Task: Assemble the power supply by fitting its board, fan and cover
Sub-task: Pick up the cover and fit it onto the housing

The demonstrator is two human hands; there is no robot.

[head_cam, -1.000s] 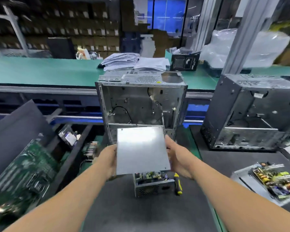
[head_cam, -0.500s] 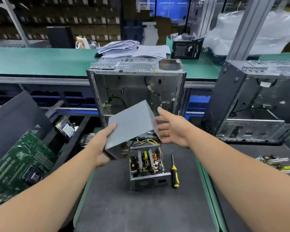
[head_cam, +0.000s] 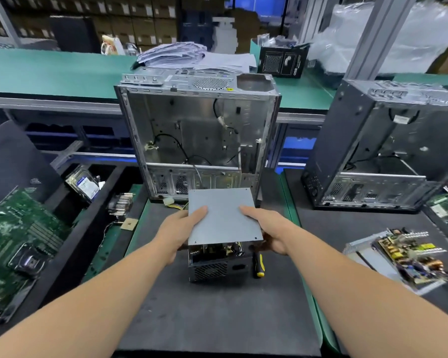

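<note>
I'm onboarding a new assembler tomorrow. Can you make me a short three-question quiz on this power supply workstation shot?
1. True or false: the grey cover is fully seated on the power supply case.
2. Which tool lies on the black mat just right of the case? A) pliers B) screwdriver C) wrench
3. Fill in: the left hand and right hand hold the cover by its two ____.

Key
1. False: the near end shows a gap, with components visible under the cover.
2. B: a black and yellow screwdriver.
3. Sides: thumbs on top, one hand at each side edge.
</note>
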